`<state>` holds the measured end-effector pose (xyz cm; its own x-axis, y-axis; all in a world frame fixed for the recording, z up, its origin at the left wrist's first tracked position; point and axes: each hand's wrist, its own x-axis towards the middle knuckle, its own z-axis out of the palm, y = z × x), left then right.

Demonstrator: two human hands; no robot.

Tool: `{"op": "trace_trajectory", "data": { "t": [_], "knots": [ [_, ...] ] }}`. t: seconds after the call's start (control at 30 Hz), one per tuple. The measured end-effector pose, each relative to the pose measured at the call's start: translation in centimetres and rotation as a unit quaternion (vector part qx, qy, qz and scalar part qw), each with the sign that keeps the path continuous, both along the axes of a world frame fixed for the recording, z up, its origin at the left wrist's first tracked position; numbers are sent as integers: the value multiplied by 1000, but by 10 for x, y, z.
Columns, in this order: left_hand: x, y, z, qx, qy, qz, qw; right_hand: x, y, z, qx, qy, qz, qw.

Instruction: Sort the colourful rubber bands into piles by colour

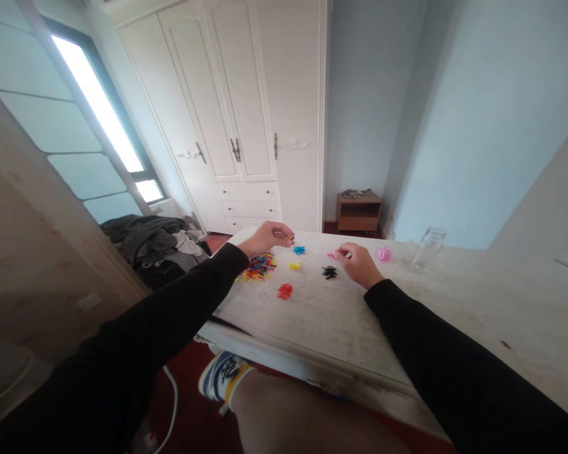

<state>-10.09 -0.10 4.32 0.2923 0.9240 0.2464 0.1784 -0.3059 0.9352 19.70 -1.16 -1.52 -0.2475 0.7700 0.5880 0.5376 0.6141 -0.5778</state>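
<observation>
My left hand [269,238] is above the far edge of a mixed heap of small, thin coloured pieces [259,267]. Its thumb and fingers are pinched together, with a tiny dark speck at the tips that is too small to name. My right hand [357,263] is closed in a pinch just over a little pink pile [331,255], and what it grips, if anything, is hidden. Between the hands are single-colour piles: blue [298,250], yellow [294,267], red [284,291] and black [329,272].
A round pink object [384,253] and a clear glass jar [429,247] are on the pale tabletop [322,321], right of my right hand. Dark clothes [142,246] are heaped at the left. Behind stand a white wardrobe [246,94] and a small wooden cabinet [358,212].
</observation>
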Motion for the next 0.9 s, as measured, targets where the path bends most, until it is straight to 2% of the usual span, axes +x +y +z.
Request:
{"op": "trace_trajectory", "data": {
  "t": [0.13,0.33,0.53,0.77,0.9],
  "knots": [
    [40,9,-12,12,-36,-55,998,-1,0,1,-4,-2,1,1000],
    [77,19,-33,69,-49,-74,994,-1,-3,5,-7,60,7,998],
    [79,16,-46,100,-33,-108,989,-8,-7,6,-31,65,41,997],
    [73,6,-46,136,-14,-106,985,-15,-12,6,-50,43,57,996],
    [75,3,-46,160,-3,-107,981,-18,-14,7,-30,25,68,997]
  ]
}}
